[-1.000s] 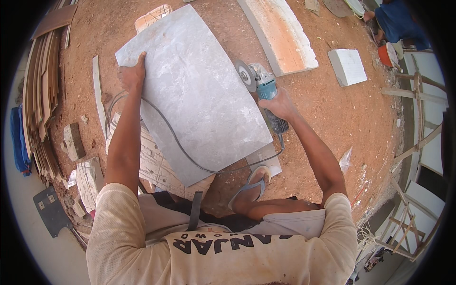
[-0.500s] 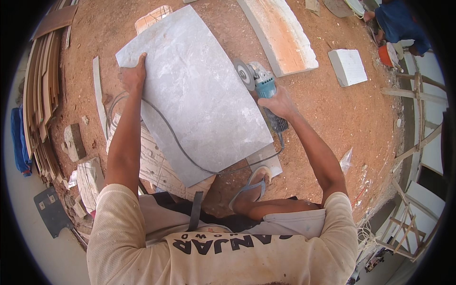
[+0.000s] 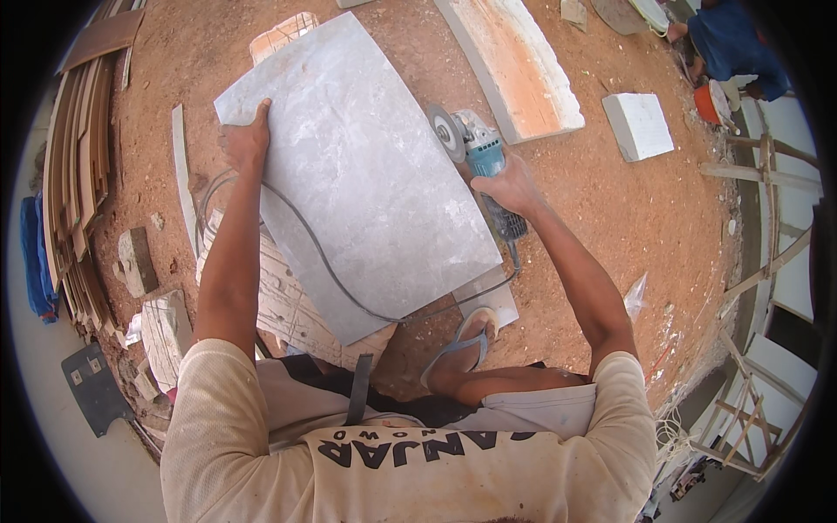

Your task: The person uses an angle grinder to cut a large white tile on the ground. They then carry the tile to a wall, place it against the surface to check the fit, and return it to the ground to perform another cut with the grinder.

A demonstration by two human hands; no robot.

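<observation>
A large grey marbled tile (image 3: pixel 366 174) lies tilted across a scored pale block (image 3: pixel 292 309) in front of me. My left hand (image 3: pixel 245 139) grips its left edge near the far corner, thumb on top and fingers under the rim. In my right hand (image 3: pixel 514 186) is a teal and black angle grinder (image 3: pixel 488 161), its body wrapped by my fingers. The grinder's disc (image 3: pixel 447 133) is at the tile's right edge; whether it touches cannot be told. From the tool's rear, a dark power cord (image 3: pixel 327 261) loops over the tile to the left.
Long thick white block (image 3: pixel 523 78) and a smaller white block (image 3: pixel 637 125) rest on the reddish dirt at far right. Stacked boards (image 3: pixel 80 166) line the left side. My sandalled foot (image 3: pixel 460 349) is beside the tile's near edge. Another person (image 3: pixel 737 48) is at the far right.
Almost nothing differs. The angle grinder and my right hand have shifted very slightly; my left hand keeps its hold on the tile.
</observation>
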